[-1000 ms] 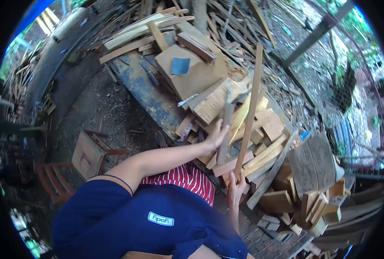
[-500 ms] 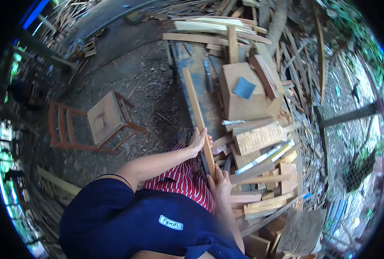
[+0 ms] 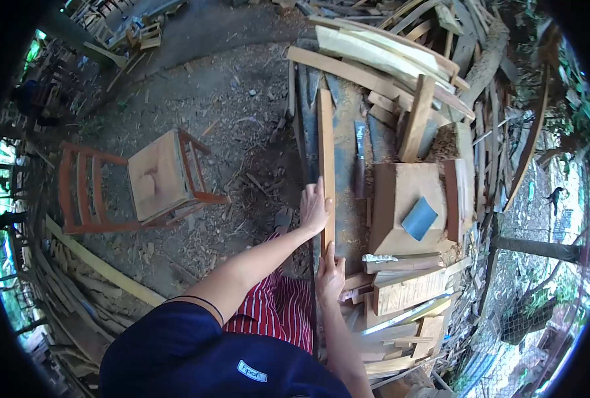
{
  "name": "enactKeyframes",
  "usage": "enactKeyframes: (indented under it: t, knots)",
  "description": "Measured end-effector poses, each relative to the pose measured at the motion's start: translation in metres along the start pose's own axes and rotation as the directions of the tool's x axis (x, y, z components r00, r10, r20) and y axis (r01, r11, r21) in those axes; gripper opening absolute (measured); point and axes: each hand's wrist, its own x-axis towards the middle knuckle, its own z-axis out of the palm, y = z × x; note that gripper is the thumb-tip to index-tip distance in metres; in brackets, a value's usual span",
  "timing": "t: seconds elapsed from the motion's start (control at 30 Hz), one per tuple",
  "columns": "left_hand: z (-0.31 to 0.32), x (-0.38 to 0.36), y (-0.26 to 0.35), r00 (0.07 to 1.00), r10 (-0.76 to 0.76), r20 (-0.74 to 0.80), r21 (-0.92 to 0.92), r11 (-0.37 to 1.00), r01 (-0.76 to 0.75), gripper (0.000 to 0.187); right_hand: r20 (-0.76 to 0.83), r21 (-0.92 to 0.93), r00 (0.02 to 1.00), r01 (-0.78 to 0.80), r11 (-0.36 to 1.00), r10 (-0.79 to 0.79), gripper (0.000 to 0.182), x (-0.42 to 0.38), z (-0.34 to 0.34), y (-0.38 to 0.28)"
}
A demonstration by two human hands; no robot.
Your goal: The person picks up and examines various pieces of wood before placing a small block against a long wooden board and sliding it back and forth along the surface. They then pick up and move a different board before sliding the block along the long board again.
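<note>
Holding the wooden strip (image 3: 327, 132) straight over the bench (image 3: 346, 205) calls for even, light pressure: the left hand (image 3: 315, 211) closes around its lower half, while the right hand (image 3: 331, 277) grips the near end – apparently pinched between thumb and fingers, though the view is small. Wrists are best relaxed (and fingertips clear of the knife (image 3: 360, 174) beside the strip).

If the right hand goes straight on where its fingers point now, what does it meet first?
The right hand would probably meet the left hand first, just ahead on the same wooden strip, though depth is unclear.
</note>
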Motion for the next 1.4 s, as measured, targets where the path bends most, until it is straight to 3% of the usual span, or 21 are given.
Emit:
enactKeyframes:
  t: [0.1,0.2,0.33,0.4,0.57,0.67,0.83,1.0,1.27,1.33,1.4]
  knots:
    - [-0.005,0.018,-0.012,0.999,0.039,0.031,0.133,0.990,-0.043,0.073,0.035,0.007,0.999,-0.010,1.000,0.010,0.061,0.003,0.023,0.006]
    - [-0.007,0.023,-0.023,0.997,0.043,0.071,0.104,0.993,-0.050,0.070,0.091,-0.025,0.993,-0.068,0.997,0.070,0.064,0.008,0.029,0.001]
    - [-0.008,0.036,-0.027,0.997,0.073,0.041,0.130,0.989,-0.077,0.066,0.048,-0.085,0.995,-0.081,0.993,0.085,0.065,0.032,0.032,-0.012]
    - [-0.006,0.054,-0.023,0.997,0.078,-0.004,0.144,0.987,-0.076,0.067,0.062,-0.145,0.998,-0.013,0.989,0.022,0.066,0.051,0.036,-0.012]
    - [-0.017,0.057,-0.016,0.993,0.087,0.078,0.139,0.985,-0.097,0.078,0.061,-0.121,0.995,0.087,0.989,-0.080,0.066,0.055,0.042,-0.005]
    - [-0.022,0.038,-0.013,0.983,0.110,0.144,0.117,0.985,-0.127,0.084,0.131,-0.127,0.991,0.051,0.991,-0.034,0.065,0.028,0.042,-0.003]
    - [-0.018,0.035,-0.010,0.980,0.107,0.170,0.171,0.976,-0.137,0.088,0.220,0.078,0.974,0.042,0.996,-0.058,0.067,0.024,0.038,0.004]
    - [-0.015,0.043,-0.013,0.970,0.154,0.186,0.193,0.963,-0.190,0.086,0.266,0.073,0.964,0.002,0.997,-0.021,0.067,0.036,0.039,0.012]
    - [-0.032,0.066,-0.017,0.908,0.330,0.259,0.433,0.801,-0.414,0.073,0.158,0.002,0.982,-0.104,0.995,0.103,0.063,0.043,0.051,0.005]
    - [-0.031,0.069,-0.016,0.902,0.310,0.299,0.448,0.789,-0.420,0.075,0.064,-0.181,0.997,-0.019,0.983,0.031,0.064,0.044,0.049,0.003]
    - [-0.030,0.070,-0.015,0.898,0.304,0.318,0.473,0.770,-0.428,0.076,0.055,-0.224,0.997,-0.041,0.974,0.055,0.065,0.044,0.045,0.000]
